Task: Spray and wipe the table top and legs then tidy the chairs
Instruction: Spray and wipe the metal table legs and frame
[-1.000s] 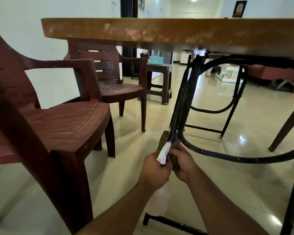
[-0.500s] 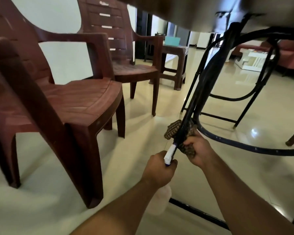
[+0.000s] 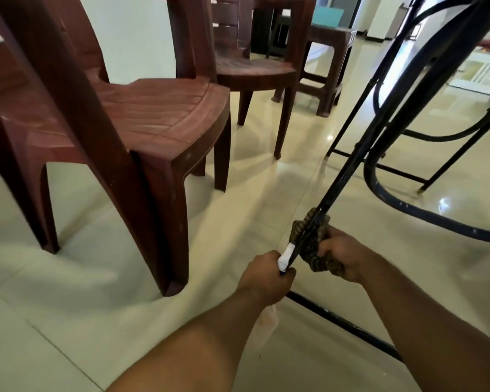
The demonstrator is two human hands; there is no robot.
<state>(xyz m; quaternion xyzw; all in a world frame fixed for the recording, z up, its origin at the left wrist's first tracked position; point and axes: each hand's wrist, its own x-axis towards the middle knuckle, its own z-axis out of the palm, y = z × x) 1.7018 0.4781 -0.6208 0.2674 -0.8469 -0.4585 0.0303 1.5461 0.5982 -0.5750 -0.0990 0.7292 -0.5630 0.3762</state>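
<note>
Currently: leg-wiping step, low on the frame. Table top is not in view; it lies above the camera's field.

Right hand (image 3: 344,254): fingers curled tight round a bunched brown patterned cloth (image 3: 311,247), which is wrapped about the thin black metal table leg (image 3: 351,162) near its lower end.

Left hand (image 3: 266,275): closed round the neck of a translucent plastic spray bottle with a white nozzle (image 3: 285,254). The nozzle touches or nearly touches the leg, just beside the cloth; I cannot tell which.

Surroundings: glossy cream tiled floor (image 3: 238,222); a reddish-brown moulded plastic armchair (image 3: 159,108) near the left forearm; a second chair of the same kind (image 3: 255,66) behind it. A curved black ring brace (image 3: 393,205) and a black floor bar (image 3: 340,321) join the frame.

Judged risks:
- A squeeze from this close would likely wet the cloth and right fingers rather than the leg, with runoff onto the tile; the glossy floor could turn slippery.
- The leg is thin and slanted, so the bunched cloth may slide off one side and leave it unwiped.
- The nozzle may knock against the metal during a stroke.
- The near chair crowds the left elbow; a wide pull-back could strike it.
</note>
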